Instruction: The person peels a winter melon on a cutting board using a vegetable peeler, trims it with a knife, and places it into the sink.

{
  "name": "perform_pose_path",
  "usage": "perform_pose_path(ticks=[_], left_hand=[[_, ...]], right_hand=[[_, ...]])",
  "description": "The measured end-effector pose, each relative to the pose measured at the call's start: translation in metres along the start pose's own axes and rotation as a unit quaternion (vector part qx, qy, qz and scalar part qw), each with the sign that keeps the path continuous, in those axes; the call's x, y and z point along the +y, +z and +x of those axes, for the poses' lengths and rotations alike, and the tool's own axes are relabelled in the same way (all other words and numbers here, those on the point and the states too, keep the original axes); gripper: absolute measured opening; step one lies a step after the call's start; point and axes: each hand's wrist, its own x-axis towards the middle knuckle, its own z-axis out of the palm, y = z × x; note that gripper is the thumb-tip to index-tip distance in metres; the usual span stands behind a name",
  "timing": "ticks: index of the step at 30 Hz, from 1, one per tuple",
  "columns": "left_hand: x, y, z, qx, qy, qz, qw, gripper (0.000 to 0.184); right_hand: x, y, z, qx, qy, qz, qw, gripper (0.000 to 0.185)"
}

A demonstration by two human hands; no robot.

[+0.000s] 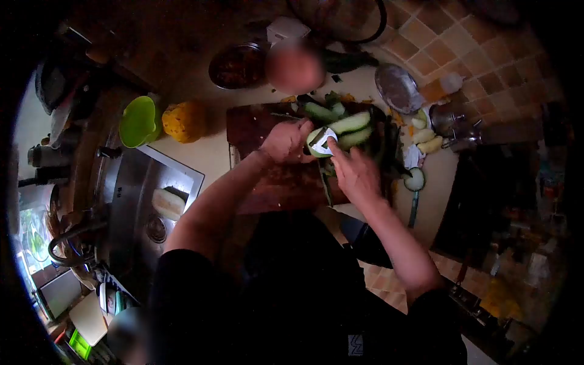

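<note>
The left hand (pixel 286 143) holds a small, round, white-and-green piece (pixel 320 146) in its bent fingers, over a flat, dark brown wooden board (pixel 267 188). The right hand (pixel 358 173) has a fingertip on the white part; I can't tell if it grips too. Long, pale green cut vegetable pieces (pixel 353 123) lie just past the fingers. If the piece is wet, it could slip. A hard push could make the right finger slide into the left hand.

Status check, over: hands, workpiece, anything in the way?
Left hand and right hand at white, green-edged round piece; exact grip unclear. Piece above dark-brown rectangular board. Long, pale-green cut vegetable pieces crowding close beside it.
</note>
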Motion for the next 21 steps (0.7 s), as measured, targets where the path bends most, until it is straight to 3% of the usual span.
perform_pose_path(ticks=[1,2,4,5,7,8,10,12,14,16,17,19,21], left_hand=[[0.002,-0.001,-0.001,0.007,0.007,-0.008,1.000,0.057],[-0.006,0.006,0.000,-0.046,0.030,-0.017,0.998,0.054],[-0.008,0.034,-0.010,0.018,0.047,0.017,0.999,0.054],[-0.004,0.042,-0.016,0.048,0.057,0.035,0.997,0.054],[0.022,0.038,-0.024,0.103,-0.011,-0.027,0.994,0.065],[0.035,0.038,-0.024,0.143,-0.045,-0.048,0.987,0.069],[0.056,0.034,-0.016,0.202,-0.095,-0.080,0.971,0.088],[0.071,0.030,-0.002,0.216,-0.124,-0.109,0.962,0.089],[0.079,0.038,0.013,0.252,-0.164,-0.147,0.942,0.089],[0.070,0.060,0.033,0.308,-0.212,-0.199,0.906,0.088],[0.059,0.065,0.044,0.299,-0.242,-0.345,0.856,0.086],[0.040,0.068,0.070,0.258,-0.285,-0.610,0.693,0.083],[0.043,0.074,0.086,0.276,-0.363,-0.583,0.673,0.078]], right_hand=[[-0.002,0.001,-0.001,-0.004,0.012,0.019,1.000,0.045],[-0.001,0.001,-0.006,-0.020,0.023,0.027,0.999,0.045],[0.003,0.001,-0.007,-0.052,0.042,0.041,0.997,0.046],[0.007,0.005,-0.009,0.009,0.027,0.110,0.994,0.047],[0.010,0.016,-0.021,0.130,0.003,0.243,0.961,0.049],[0.011,0.014,-0.028,0.108,0.054,0.253,0.960,0.051],[0.023,0.023,-0.025,0.253,0.094,0.264,0.926,0.050],[0.040,0.036,-0.015,0.358,0.177,0.256,0.880,0.048],[0.081,0.043,0.004,0.289,0.285,0.348,0.845,0.047],[0.110,0.038,0.028,0.237,0.356,0.391,0.815,0.047],[0.119,0.031,0.040,0.221,0.378,0.388,0.811,0.047],[0.141,0.034,0.061,0.221,0.384,0.437,0.783,0.049],[0.166,0.065,0.079,0.247,0.345,0.534,0.731,0.052]])
